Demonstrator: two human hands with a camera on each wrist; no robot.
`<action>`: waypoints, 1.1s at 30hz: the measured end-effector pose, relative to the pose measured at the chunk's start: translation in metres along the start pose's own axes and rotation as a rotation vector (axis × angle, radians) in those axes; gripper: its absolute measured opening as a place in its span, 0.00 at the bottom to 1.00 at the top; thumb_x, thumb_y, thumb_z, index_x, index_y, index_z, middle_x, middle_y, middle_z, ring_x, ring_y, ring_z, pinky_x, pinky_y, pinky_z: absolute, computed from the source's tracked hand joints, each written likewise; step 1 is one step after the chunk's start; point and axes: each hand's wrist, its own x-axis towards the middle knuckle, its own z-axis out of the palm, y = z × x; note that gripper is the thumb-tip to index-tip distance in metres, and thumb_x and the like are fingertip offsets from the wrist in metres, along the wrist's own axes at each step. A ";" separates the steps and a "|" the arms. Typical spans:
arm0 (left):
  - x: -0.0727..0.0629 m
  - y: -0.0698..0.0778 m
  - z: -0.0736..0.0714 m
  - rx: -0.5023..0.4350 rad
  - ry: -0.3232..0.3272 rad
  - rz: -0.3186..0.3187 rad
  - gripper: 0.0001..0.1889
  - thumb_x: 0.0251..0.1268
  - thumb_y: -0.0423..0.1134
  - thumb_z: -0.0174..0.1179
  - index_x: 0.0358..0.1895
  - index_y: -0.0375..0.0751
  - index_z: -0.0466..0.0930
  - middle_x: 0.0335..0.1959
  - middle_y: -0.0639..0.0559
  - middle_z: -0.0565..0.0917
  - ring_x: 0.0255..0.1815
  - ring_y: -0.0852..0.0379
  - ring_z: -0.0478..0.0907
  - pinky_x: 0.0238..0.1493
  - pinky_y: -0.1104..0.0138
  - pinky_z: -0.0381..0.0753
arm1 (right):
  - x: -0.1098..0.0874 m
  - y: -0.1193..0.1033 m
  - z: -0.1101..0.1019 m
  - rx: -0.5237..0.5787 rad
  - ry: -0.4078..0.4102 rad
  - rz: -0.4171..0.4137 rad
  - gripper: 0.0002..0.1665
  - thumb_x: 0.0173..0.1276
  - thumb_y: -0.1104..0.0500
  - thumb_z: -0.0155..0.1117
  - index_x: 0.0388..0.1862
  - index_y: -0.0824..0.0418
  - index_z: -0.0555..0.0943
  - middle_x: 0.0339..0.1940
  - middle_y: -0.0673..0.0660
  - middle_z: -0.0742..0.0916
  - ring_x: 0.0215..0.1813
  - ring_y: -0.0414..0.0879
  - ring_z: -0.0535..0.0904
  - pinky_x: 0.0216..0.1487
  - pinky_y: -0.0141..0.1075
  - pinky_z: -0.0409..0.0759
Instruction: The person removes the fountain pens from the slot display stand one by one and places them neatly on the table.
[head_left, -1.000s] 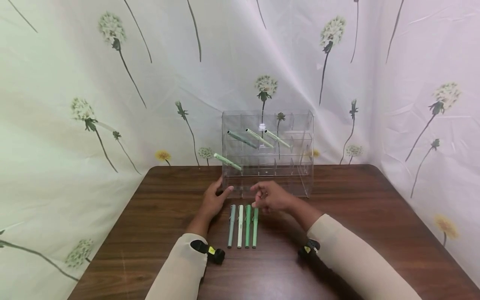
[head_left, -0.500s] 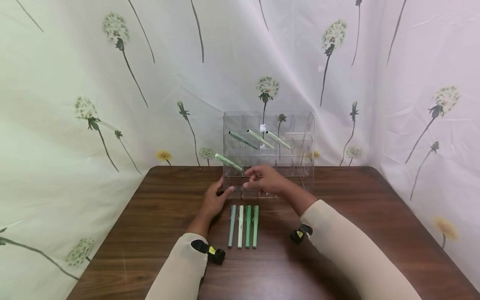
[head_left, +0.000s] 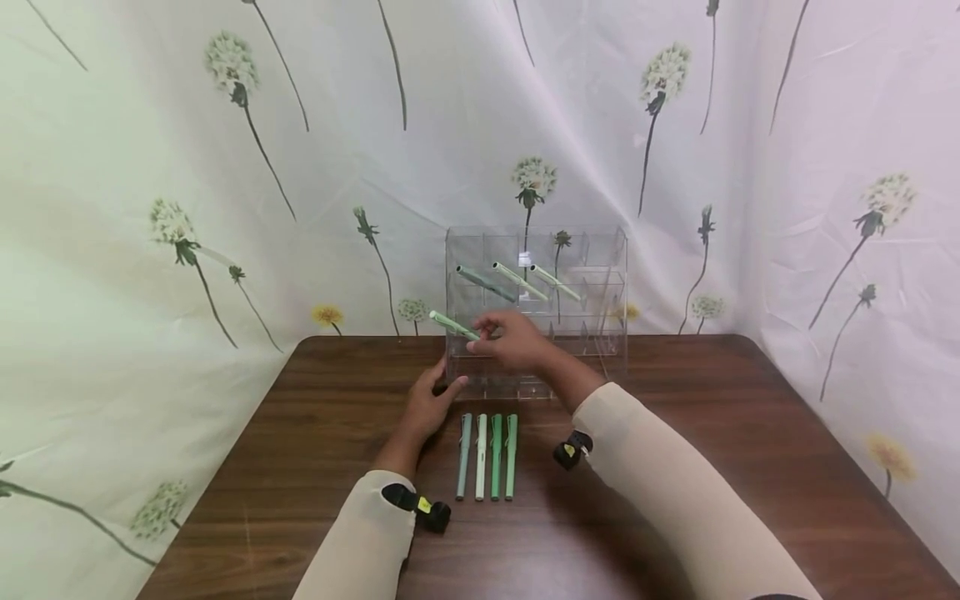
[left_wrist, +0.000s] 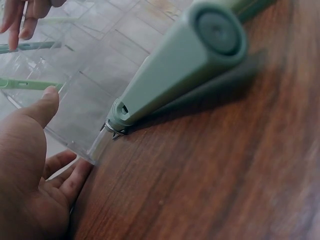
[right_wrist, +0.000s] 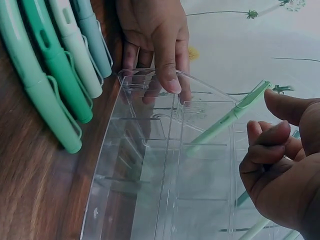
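Observation:
A clear compartment organizer (head_left: 611,367) stands upright on the table. My left hand (head_left: 429,408) holds its lower left side, thumb in front and fingers along the outer wall, as the right wrist view shows. A light green pen (head_left: 447,322) leans out of a left compartment, cap end toward me. Beside it is my right hand (head_left: 513,342), hiding its lower end in the head view. In the right wrist view the thumb of this hand (right_wrist: 280,170) is close to the cap end of the pen (right_wrist: 220,122); whether they touch I cannot tell. Its other fingers are loosely bent, apart from the pen.
Several pens lie in a row before the organizer: a grey-blue pen (head_left: 464,457), a white pen (head_left: 481,458), a green pen (head_left: 496,458) and a lighter green pen (head_left: 512,458). Higher compartments hold a teal pen (head_left: 483,283) and two pale pens (head_left: 517,280). A flowered cloth (head_left: 300,125) hangs behind the table.
My right hand has moved up and left, from above the row of pens to beside the light green pen in the organizer. My left hand has stayed on the organizer's side.

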 end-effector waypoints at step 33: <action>-0.001 0.000 -0.001 0.001 0.016 0.032 0.37 0.82 0.52 0.65 0.88 0.60 0.62 0.77 0.35 0.76 0.78 0.34 0.74 0.77 0.38 0.73 | 0.037 -0.015 0.041 -0.079 0.204 0.127 0.18 0.80 0.59 0.71 0.65 0.59 0.88 0.64 0.61 0.89 0.63 0.58 0.86 0.51 0.45 0.86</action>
